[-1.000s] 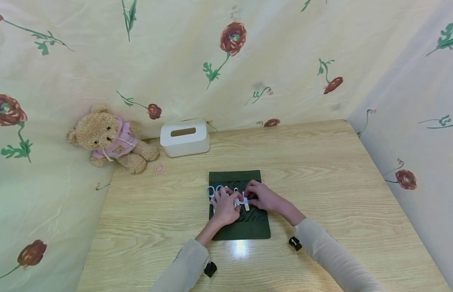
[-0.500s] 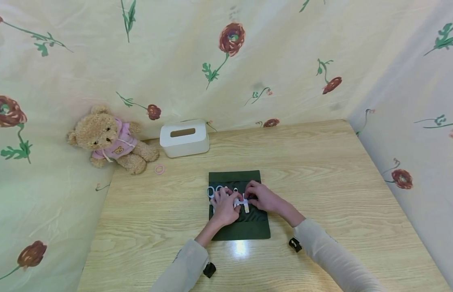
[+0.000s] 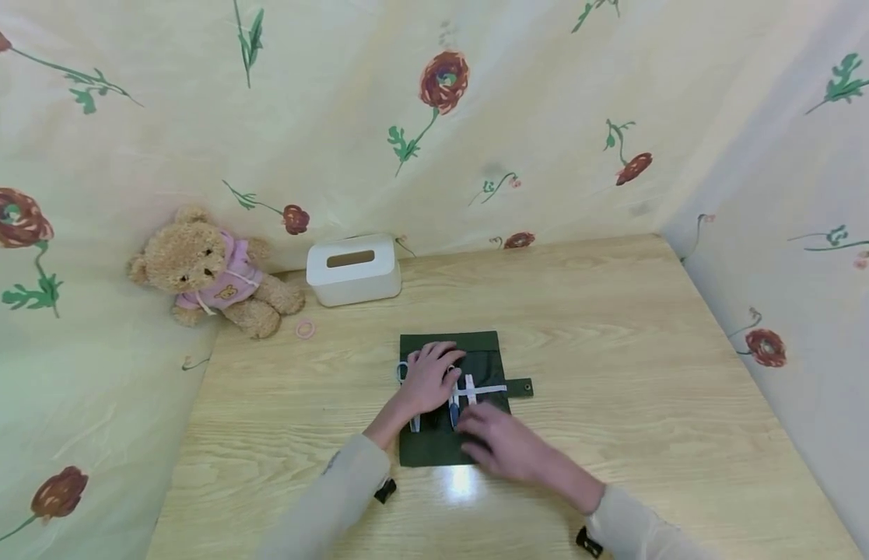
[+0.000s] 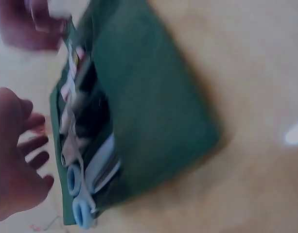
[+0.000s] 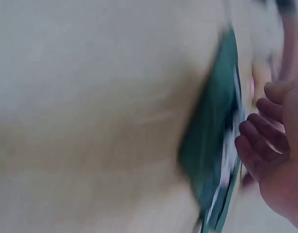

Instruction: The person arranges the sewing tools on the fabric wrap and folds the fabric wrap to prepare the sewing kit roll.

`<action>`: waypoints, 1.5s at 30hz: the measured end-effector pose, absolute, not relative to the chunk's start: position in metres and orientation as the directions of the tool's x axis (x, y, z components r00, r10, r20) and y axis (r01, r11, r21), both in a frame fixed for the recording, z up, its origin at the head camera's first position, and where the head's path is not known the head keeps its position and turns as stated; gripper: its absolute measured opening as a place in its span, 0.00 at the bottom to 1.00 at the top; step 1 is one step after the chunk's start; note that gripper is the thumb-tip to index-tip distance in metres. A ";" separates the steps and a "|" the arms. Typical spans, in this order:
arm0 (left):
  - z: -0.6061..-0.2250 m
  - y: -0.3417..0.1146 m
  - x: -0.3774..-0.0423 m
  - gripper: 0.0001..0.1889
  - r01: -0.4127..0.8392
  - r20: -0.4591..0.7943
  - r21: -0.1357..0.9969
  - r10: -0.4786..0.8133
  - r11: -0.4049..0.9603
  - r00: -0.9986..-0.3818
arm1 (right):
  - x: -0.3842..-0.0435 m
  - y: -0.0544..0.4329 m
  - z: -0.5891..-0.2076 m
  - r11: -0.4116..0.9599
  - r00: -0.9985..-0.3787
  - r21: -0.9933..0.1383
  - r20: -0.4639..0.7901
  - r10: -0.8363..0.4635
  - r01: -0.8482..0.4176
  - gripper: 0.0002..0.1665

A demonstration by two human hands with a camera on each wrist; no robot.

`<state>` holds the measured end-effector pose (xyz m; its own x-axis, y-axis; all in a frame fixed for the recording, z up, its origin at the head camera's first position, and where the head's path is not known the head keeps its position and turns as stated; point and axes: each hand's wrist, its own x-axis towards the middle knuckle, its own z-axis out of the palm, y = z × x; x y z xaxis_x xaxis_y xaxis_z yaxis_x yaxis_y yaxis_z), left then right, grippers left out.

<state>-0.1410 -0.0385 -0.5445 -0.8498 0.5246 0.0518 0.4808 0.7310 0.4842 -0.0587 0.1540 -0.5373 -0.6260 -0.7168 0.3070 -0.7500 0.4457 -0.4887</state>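
A dark green fabric pouch (image 3: 434, 455) lies unfolded on the table, with a white elastic band (image 3: 488, 389) across its tools. Blue-handled scissors (image 4: 81, 212) sit under the band at the left end. A slim white item (image 3: 470, 383) and a tool with a dark blue end (image 3: 454, 414) are tucked in further right. My left hand (image 3: 429, 379) is over the upper left of the pouch, fingers loosely bent, holding nothing. My right hand (image 3: 507, 442), blurred, hovers over the lower right corner; in the right wrist view its loosely curved fingers (image 5: 258, 138) hold nothing.
A snap tab (image 3: 520, 388) sticks out from the pouch's right side. Behind stand a white tissue box (image 3: 355, 284) and a teddy bear (image 3: 224, 272) in a pink hoodie. A pink ring (image 3: 305, 329) lies near the bear. Flowered cloth borders the wooden table (image 3: 616, 327).
Both hands have left the white band. My right hand has moved down toward me, uncovering the snap tab, while my left hand has shifted slightly up and left.
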 end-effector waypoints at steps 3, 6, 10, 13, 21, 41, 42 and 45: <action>-0.546 -0.038 -0.158 0.20 0.543 -0.029 0.391 0.600 0.743 -0.799 | -0.034 0.139 -0.539 0.408 -0.545 -0.429 0.268 -0.794 -0.806 0.18; -0.550 -0.040 -0.168 0.22 0.570 -0.100 0.320 0.625 0.757 -0.774 | -0.020 0.129 -0.543 0.411 -0.494 -0.344 0.200 -0.846 -0.844 0.24; -0.553 -0.049 -0.172 0.23 0.563 -0.159 0.284 0.617 0.776 -0.771 | -0.011 0.131 -0.547 0.475 -0.514 -0.252 0.122 -0.849 -0.843 0.31; -0.554 -0.059 -0.170 0.24 0.535 -0.162 0.265 0.584 0.802 -0.795 | -0.010 0.142 -0.547 0.526 -0.562 -0.243 0.112 -0.819 -0.815 0.31; -0.556 -0.093 -0.149 0.24 0.455 -0.108 0.300 0.503 0.839 -0.857 | -0.022 0.186 -0.546 0.682 -0.738 -0.315 0.101 -0.667 -0.660 0.34; -0.579 -0.143 -0.068 0.63 0.524 0.036 0.365 0.551 0.769 -0.834 | -0.076 0.254 -0.562 0.526 -0.657 -0.482 0.145 -0.740 -0.700 0.46; -0.580 -0.143 -0.067 0.63 0.537 0.052 0.365 0.560 0.760 -0.827 | -0.076 0.254 -0.562 0.527 -0.659 -0.486 0.145 -0.738 -0.697 0.46; -0.582 -0.143 -0.063 0.61 0.574 0.110 0.370 0.579 0.731 -0.808 | -0.074 0.254 -0.562 0.549 -0.684 -0.493 0.138 -0.717 -0.675 0.47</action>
